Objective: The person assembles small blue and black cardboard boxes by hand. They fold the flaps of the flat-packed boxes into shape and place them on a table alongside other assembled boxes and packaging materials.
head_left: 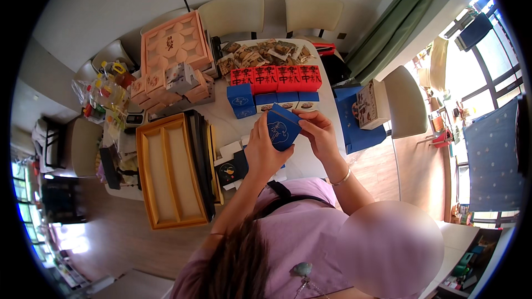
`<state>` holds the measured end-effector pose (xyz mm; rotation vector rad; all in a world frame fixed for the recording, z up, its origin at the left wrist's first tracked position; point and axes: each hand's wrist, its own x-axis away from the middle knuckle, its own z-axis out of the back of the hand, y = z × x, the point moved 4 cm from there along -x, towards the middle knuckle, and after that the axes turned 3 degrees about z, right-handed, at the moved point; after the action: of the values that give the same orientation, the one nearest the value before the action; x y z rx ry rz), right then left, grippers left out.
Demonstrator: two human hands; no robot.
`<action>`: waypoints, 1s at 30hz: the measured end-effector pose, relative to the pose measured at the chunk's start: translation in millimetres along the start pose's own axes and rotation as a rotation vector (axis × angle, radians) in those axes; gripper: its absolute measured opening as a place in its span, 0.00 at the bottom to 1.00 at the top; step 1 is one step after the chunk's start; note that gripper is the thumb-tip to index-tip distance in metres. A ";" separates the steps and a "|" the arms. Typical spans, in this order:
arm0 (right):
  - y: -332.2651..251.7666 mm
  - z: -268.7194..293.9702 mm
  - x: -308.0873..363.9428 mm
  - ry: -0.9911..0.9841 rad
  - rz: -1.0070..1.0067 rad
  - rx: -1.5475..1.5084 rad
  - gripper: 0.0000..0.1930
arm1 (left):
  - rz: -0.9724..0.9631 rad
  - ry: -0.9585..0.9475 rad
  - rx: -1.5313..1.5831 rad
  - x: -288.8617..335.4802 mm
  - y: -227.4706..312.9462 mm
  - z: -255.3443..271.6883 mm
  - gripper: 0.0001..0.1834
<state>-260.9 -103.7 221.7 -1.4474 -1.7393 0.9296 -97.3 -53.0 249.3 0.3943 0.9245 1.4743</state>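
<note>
A small blue cardboard box (281, 130) with a pale line drawing on its face is held up over the near edge of the table. My left hand (265, 149) wraps round its left side, thumb below and fingers along the edge. At its upper right corner, my right hand (318, 132) pinches the edge with thumb and fingertips. Just beyond stands another blue box (241, 101), upright, beside a row of blue-and-white boxes (288, 101). Behind them is a row of red boxes (277, 79) with black characters. Flat black and white cartons (233, 167) lie by my left wrist.
Small wrapped packets (266, 53) are heaped at the far side. Pink boxes (174, 47) are stacked at the back left, near bottles (113, 86). A gold-rimmed divided tray (166, 171) leans left of me. A chair (407, 102) stands right, beside a blue bag (357, 124).
</note>
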 end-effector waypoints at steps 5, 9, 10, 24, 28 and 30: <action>2.7 3.8 -0.4 0.001 0.108 0.077 0.06 | -0.057 0.036 -0.038 -0.4 3.1 -0.4 0.56; 0.1 -0.1 2.8 0.009 0.157 0.105 0.06 | -0.055 0.048 -0.062 0.6 5.8 -1.0 0.55; 0.8 0.1 2.8 0.012 0.163 0.108 0.05 | -0.048 0.049 -0.067 0.8 6.4 -1.5 0.55; 5.7 3.9 -5.7 0.017 0.208 0.251 0.07 | -0.226 0.094 -0.166 1.6 9.2 -5.1 0.53; 1.1 -2.9 -5.0 0.011 0.218 0.286 0.07 | -0.238 0.100 -0.178 1.4 7.5 -6.9 0.53; 3.2 0.3 -5.0 -0.026 0.229 0.303 0.07 | -0.223 0.080 -0.174 2.0 8.5 -7.6 0.53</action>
<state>-258.8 -108.2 218.5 -1.4540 -1.3956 1.2765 -108.8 -52.4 250.3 0.1017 0.8657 1.3593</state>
